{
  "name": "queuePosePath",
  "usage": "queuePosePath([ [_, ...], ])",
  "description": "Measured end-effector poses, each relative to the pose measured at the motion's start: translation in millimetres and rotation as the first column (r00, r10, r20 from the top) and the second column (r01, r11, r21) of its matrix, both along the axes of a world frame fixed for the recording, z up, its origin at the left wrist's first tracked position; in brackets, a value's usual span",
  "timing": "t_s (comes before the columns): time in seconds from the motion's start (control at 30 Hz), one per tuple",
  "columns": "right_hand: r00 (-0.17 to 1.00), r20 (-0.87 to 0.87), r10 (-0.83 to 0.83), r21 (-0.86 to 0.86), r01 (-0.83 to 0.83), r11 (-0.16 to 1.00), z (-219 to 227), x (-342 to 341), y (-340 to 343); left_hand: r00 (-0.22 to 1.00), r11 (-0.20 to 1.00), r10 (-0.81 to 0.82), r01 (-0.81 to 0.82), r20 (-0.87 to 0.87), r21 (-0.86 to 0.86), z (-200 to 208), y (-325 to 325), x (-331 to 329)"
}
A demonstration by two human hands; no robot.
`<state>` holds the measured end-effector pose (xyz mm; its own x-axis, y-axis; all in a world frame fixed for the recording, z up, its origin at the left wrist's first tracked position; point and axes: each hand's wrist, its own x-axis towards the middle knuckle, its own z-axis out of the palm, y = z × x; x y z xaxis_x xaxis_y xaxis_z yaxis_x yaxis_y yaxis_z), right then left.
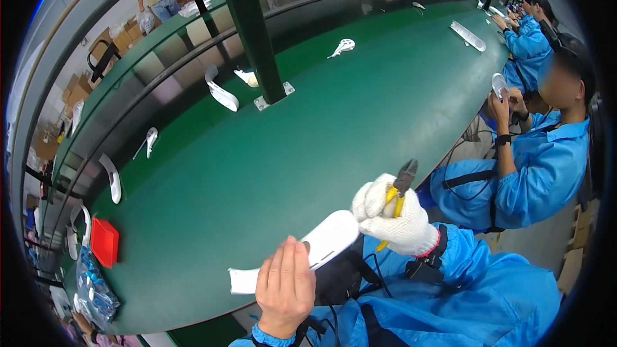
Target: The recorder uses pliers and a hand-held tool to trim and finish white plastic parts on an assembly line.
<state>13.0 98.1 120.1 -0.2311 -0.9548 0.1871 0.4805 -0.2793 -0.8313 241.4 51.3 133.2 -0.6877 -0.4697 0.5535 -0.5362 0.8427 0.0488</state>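
My left hand [286, 283] is bare and closed over a long white plastic part [334, 234] at the near edge of the table. The part has a rounded right end, a squared, curved left end and a few small slots. A white knit glove covers my right hand [395, 215], which grips diagonal cutting pliers [403, 183] with yellow handles and dark jaws pointing up and away. The gloved fingers sit right by the part's rounded end; whether they touch it I cannot tell.
A green post [250, 32] is bolted to the green table [308, 160]. White parts, such as a curved shell [222, 90], lie along the moving-belt-like far strip. At left are a red bin [104, 243] and a plastic bag [96, 289]. Co-workers in blue [514, 180] sit at right.
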Motion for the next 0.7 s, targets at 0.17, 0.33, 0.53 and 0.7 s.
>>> queuePosePath([
  [0.17, 0.998, 0.057, 0.02, 0.177, -0.03, 0.984, 1, -10, -41, 0.985, 0.958, 0.151, -0.124, -0.088, 0.258, -5, -34, 5],
  [0.33, 0.991, -0.127, -0.046, 0.296, 0.082, 0.952, -1, -47, -93, 0.96, 0.937, 0.26, -0.226, -0.102, 0.266, 15, -107, 18],
  [0.53, 1.0, 0.019, 0.001, 0.348, -0.007, 0.937, -19, -60, -110, 0.962, 0.962, 0.273, -0.273, -0.029, 0.011, 2, -236, 32],
  [0.7, 1.0, 0.0, 0.015, 0.367, -0.014, 0.93, -15, -63, -109, 0.922, 0.916, 0.386, -0.381, 0.015, -0.129, -7, -335, 12],
])
